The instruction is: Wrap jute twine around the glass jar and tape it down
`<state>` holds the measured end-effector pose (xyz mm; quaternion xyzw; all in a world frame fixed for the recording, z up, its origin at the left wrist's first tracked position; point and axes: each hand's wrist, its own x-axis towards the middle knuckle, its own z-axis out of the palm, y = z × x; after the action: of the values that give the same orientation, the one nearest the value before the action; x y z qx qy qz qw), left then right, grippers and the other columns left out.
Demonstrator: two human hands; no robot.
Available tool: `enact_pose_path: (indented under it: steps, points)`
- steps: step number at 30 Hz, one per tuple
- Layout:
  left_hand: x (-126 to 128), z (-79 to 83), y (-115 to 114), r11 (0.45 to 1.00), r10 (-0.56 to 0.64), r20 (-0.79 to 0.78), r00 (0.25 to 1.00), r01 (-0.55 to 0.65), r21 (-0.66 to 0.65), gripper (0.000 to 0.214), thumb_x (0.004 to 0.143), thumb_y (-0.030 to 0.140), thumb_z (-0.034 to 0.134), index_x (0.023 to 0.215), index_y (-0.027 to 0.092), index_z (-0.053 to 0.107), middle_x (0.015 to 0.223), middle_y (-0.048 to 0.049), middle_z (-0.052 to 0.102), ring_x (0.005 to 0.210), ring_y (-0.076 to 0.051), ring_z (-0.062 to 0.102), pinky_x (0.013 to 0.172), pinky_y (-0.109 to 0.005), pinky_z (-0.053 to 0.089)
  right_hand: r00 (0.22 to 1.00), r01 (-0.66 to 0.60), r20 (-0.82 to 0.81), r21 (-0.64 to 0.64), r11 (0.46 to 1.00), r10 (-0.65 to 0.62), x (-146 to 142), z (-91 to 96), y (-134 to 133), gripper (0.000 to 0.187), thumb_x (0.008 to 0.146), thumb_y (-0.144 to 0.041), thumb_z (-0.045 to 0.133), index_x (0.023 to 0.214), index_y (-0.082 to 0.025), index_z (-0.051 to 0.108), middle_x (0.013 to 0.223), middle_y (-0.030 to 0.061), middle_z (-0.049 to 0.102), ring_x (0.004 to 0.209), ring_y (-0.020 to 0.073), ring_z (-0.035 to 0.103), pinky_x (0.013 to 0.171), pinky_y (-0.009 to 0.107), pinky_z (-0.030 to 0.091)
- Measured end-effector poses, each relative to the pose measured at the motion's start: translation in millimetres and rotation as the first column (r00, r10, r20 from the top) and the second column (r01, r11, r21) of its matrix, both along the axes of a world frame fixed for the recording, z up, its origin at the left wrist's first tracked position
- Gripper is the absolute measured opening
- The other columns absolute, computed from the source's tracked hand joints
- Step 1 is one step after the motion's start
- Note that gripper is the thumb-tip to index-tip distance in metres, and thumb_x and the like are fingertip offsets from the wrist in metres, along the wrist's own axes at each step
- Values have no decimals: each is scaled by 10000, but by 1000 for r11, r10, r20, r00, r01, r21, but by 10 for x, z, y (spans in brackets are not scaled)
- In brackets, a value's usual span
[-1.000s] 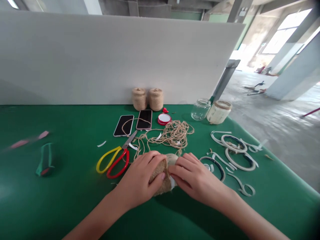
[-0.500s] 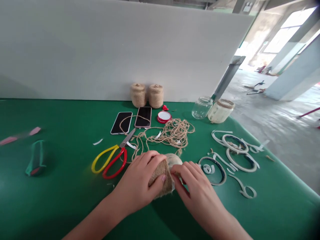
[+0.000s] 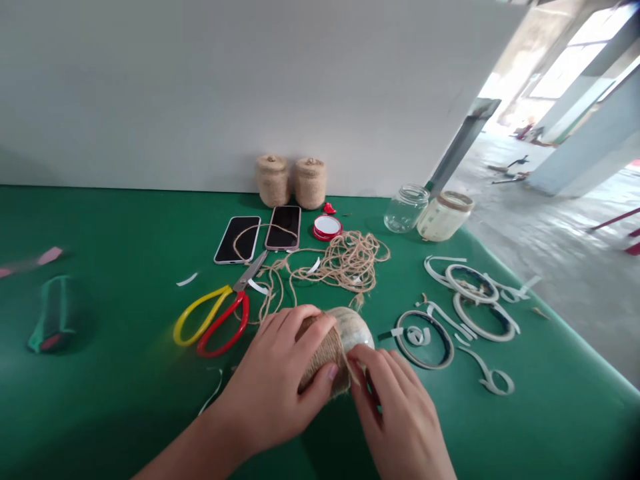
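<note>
Item, lower centre of frame: twine-wrapped jar [image 3: 351, 329], laid on its side on green table [image 3: 125, 220]. Wound with jute over the left part only; glass end toward the right left bare. Judged mid-wrap; further turns judged to need the strand kept taut and laid tight against the last coil. Clasped from above by left hand [image 3: 280, 387], fingers curled closed over the wrapped part. Touched at the wrap's edge by right hand [image 3: 400, 413], fingertips bunched; pinch on a strand not determinable. Loose twine [image 3: 350, 263] heaped above centre; scissors [image 3: 215, 320] at left.
</note>
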<state>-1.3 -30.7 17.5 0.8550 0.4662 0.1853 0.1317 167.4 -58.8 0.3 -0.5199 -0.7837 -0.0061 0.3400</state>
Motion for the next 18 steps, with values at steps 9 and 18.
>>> enact_pose_path:
  steps: [9, 18]
  points:
    - [6, -18, -10, 1000, -2, 18, 1000, 2, -3, 428, 813, 276, 473, 1229, 209, 401, 1197, -105, 434, 1068, -270, 431, 893, -470, 392, 999, 1, -44, -60, 998, -3, -19, -50, -23, 146, 908, -194, 342, 821, -202, 459, 600, -16, 539, 508, 143, 505, 480, 247, 371]
    - [4, -39, -10, 1000, -4, 24, 1000, 4, 10, 439, 818, 283, 478, 1242, 216, 383, 1200, -104, 423, 1086, -273, 417, 899, -472, 389, 997, 12, -73, -71, 997, -17, 36, -64, -58, 72, 894, -207, 425, 927, -205, 488, 588, -32, 516, 530, 143, 511, 509, 241, 388]
